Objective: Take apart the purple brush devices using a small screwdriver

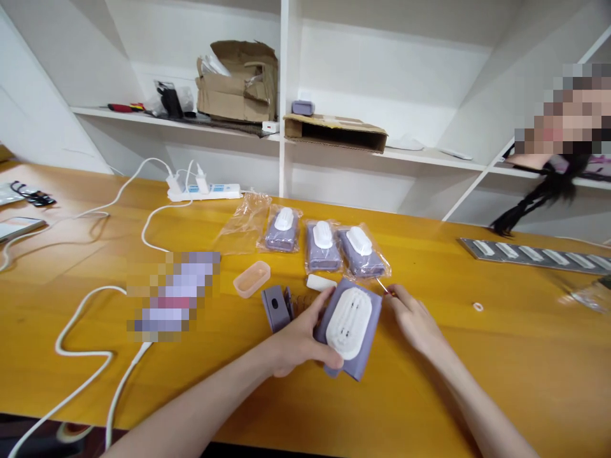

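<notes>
My left hand [298,340] grips a purple box-shaped casing [373,324] with thumb and fingers at its sides. A white oval piece [350,321] with small dark slots covers the face turned toward me. Just right of the casing, my right hand [413,316] is closed in a pinch on a thin pale stick [382,286], whose kind I cannot make out. A smaller purple part [275,308] with a dark hole stands left of the casing, with coiled springs [301,302] beside it. Behind the casing lies a white cylinder [321,283].
Three bagged purple units [323,254] with white tops lie behind my hands. Nearby are a peach oval tray [252,280], a cabled phone [176,296], a power strip [205,191] and a white ring [478,306]. A metal strip [522,253] lies right; a person is far right.
</notes>
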Action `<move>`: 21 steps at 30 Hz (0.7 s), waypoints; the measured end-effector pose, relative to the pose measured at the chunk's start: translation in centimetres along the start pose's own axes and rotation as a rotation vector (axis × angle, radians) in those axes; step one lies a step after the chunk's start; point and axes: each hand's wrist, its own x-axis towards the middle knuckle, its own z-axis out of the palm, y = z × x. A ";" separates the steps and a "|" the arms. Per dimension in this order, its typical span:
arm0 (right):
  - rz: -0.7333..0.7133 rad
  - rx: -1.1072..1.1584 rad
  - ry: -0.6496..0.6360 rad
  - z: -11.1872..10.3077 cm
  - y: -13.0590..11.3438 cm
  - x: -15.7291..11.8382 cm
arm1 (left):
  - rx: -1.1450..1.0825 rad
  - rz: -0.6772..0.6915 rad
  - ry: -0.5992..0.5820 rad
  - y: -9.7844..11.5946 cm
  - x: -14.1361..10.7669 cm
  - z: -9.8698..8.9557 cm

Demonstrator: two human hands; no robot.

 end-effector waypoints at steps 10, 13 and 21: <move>-0.211 -0.612 -0.079 2.0 0.9 -0.2 | 0.076 -0.086 -0.084 -0.5 0.2 -0.1; -0.226 -0.648 -0.058 2.2 1.4 -0.2 | 0.082 -0.068 -0.087 -0.5 0.2 -0.2; -0.257 -0.645 -0.023 2.0 1.7 -0.9 | 0.018 -0.056 -0.060 -0.6 0.3 -0.3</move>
